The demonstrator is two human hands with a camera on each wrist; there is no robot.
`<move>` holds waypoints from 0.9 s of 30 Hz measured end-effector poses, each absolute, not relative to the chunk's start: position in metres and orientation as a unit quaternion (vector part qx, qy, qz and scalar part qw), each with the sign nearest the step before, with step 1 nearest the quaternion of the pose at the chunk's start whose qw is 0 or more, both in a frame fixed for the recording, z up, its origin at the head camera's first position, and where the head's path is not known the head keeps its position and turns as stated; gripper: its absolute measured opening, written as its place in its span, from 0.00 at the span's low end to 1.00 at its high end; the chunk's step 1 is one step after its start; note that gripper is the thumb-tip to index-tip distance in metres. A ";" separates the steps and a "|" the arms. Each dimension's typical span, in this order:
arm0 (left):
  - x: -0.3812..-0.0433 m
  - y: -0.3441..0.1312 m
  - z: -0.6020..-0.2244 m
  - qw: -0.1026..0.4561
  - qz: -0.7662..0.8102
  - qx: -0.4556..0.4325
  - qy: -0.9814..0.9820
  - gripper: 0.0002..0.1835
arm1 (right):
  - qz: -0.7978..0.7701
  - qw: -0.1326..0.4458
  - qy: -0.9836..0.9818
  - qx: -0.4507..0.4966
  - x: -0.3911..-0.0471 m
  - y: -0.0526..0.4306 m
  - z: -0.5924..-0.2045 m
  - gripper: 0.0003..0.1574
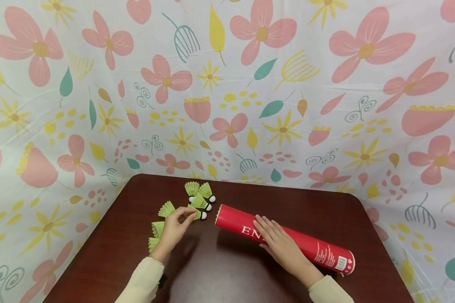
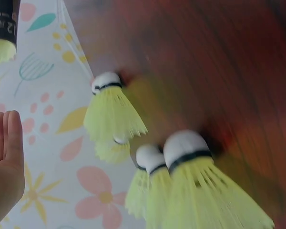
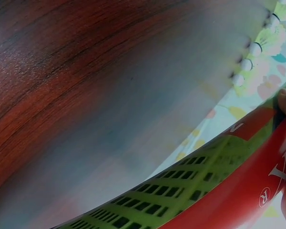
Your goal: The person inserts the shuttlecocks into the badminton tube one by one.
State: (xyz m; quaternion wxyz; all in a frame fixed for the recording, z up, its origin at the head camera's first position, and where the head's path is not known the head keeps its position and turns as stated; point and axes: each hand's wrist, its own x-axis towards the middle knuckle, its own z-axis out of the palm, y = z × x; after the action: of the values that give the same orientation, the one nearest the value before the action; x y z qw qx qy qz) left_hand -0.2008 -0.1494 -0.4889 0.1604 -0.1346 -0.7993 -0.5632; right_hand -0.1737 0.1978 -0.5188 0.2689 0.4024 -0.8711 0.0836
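Perhaps seven shuttlecocks [image 1: 200, 203], one red tube [image 1: 306, 243], one table [image 1: 220, 273].

White "EN" [image 1: 249, 232], a barcode [image 1: 341, 263], "X" [image 3: 278, 172] and "®" [image 3: 264, 197] mark the red tube [image 1: 307, 245]; smaller print is illegible.

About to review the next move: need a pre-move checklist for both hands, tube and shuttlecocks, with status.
1. Right hand on the red tube: ok, fingers over it, thumb on its near side.
2. Left hand at a shuttlecock: ok, fingertips overlap its skirt in the head view.
3. Left-hand grip on that shuttlecock: cannot tell, contact is unclear.
4. Gap from that shuttlecock to the tube: ok, only bare table between.
5. Tube's weight fully on the table: cannot tell, its underside is hidden.
6. All shuttlecocks off the table: not ok, several lie on its left half.
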 end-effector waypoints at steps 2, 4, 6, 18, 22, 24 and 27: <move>-0.203 -0.159 -0.496 0.157 -0.553 -0.119 -0.810 0.08 | 0.083 0.267 -0.871 0.403 -0.174 0.199 -0.519 0.38; -0.205 -0.169 -0.501 0.150 -0.542 -0.106 -0.820 0.08 | 0.081 0.257 -0.877 0.399 -0.173 0.200 -0.519 0.37; -0.205 -0.179 -0.503 0.146 -0.532 -0.093 -0.829 0.08 | 0.079 0.245 -0.883 0.393 -0.173 0.201 -0.519 0.44; -0.193 -0.245 -0.504 0.128 -0.449 0.004 -0.884 0.10 | 0.074 0.260 -0.879 0.393 -0.175 0.205 -0.521 0.48; -0.184 -0.263 -0.505 0.105 -0.431 0.030 -0.896 0.10 | 0.070 0.253 -0.883 0.389 -0.175 0.205 -0.520 0.58; -0.180 -0.270 -0.507 0.092 -0.428 0.044 -0.898 0.10 | 0.073 0.250 -0.883 0.390 -0.174 0.205 -0.520 0.58; -0.175 -0.279 -0.512 0.058 -0.426 0.065 -0.901 0.11 | 0.077 0.252 -0.881 0.393 -0.175 0.206 -0.521 0.55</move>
State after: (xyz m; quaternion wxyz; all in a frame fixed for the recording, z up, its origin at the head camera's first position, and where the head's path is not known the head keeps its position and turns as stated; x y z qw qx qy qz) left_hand -0.1746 -0.2792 -0.5115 0.0580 0.0646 -0.9006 -0.4259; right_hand -0.1746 0.2058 -0.5214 0.2515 0.3929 -0.8811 0.0773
